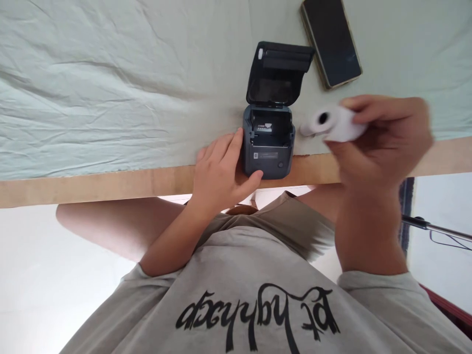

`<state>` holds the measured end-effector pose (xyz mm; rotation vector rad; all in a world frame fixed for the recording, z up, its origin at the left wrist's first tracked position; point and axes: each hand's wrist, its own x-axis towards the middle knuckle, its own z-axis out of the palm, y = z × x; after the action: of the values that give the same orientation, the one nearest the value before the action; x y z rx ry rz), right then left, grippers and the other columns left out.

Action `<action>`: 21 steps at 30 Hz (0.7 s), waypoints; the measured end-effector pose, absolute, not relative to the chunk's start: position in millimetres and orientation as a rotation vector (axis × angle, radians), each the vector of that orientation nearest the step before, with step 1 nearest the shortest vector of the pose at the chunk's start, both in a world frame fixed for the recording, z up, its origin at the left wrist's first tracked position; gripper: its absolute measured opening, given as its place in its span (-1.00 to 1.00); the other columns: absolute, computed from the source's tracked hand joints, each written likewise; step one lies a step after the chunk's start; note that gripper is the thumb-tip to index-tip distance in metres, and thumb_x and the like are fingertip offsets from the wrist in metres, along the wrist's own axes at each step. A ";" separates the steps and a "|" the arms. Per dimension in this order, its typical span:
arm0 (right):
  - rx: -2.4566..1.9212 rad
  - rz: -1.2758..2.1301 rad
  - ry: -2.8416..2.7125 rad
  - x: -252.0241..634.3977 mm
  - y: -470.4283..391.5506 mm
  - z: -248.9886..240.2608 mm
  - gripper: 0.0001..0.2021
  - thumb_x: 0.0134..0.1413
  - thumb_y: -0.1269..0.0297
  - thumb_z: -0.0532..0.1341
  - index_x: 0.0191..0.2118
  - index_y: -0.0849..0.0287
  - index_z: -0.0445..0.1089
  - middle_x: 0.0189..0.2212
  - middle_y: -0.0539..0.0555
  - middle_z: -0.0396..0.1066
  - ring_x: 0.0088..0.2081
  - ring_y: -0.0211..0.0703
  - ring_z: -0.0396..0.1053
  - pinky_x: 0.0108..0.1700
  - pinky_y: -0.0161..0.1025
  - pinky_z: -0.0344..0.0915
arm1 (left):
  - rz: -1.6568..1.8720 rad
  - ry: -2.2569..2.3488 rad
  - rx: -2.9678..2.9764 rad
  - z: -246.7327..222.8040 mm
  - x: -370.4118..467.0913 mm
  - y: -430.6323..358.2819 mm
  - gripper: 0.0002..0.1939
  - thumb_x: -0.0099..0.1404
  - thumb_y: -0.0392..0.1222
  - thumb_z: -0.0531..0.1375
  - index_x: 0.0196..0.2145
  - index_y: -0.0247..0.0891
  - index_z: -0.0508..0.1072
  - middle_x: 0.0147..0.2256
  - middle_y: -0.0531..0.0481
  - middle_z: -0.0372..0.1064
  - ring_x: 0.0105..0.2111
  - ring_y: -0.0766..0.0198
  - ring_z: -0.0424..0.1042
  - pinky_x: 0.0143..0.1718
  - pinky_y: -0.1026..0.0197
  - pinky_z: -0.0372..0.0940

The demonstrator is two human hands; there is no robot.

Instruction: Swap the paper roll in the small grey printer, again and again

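Note:
A small dark portable printer (269,160) sits at the table's front edge, its lid (275,81) tilted up and back. The inside bay (272,123) shows, with a small white label in it. My left hand (219,169) holds the printer by its near left corner, index finger along the side and thumb at the front. Off to the printer's right, my right hand (383,130) pinches a white paper roll (344,123) between thumb and fingers. The roll's dark core hole faces the printer. Motion blurs the roll and the right hand somewhat.
A dark-screened phone (334,42) lies behind and right of the printer. Wrinkled pale green cloth (121,88) covers the table, whose wooden front edge (110,187) runs across the view. My legs are below it. A thin metal rod (438,228) shows at the right.

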<state>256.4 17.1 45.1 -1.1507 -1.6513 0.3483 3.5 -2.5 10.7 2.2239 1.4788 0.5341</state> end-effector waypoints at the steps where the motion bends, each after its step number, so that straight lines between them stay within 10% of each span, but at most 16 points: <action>1: -1.209 0.392 -1.720 238.5 12.9 52.8 -0.75 0.01 0.41 0.35 -0.19 -0.04 0.41 -0.14 -0.04 0.60 -0.10 -0.08 0.56 -0.15 -0.05 0.47 | 0.533 1.480 2.223 10.6 3.6 -2.4 -0.16 0.36 0.30 0.07 0.37 -0.34 0.21 0.21 -0.37 0.38 0.17 -0.28 0.39 0.05 -0.09 0.25; 13: -1.604 0.422 -2.028 204.8 28.7 50.7 -0.80 0.21 0.40 0.18 -0.14 -0.07 0.43 -0.01 0.01 0.58 0.11 0.03 0.49 0.14 0.09 0.44 | 0.591 1.428 2.260 9.7 2.0 -2.7 -0.17 0.41 0.30 0.01 0.35 -0.44 0.22 0.21 -0.40 0.38 0.16 -0.25 0.40 0.07 -0.09 0.25; 21: -1.610 0.419 -2.079 204.1 39.5 51.9 -0.89 0.09 0.42 0.28 -0.33 0.02 0.44 -0.24 0.00 0.64 -0.13 0.04 0.57 -0.08 0.03 0.48 | 0.639 1.407 2.272 10.6 1.7 -3.6 -0.18 0.42 0.29 0.01 0.33 -0.47 0.26 0.20 -0.38 0.41 0.16 -0.19 0.41 0.10 -0.06 0.25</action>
<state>204.1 39.5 51.9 -1.6103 -2.0794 0.4194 1.7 -3.6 10.6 2.2717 1.4072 0.6393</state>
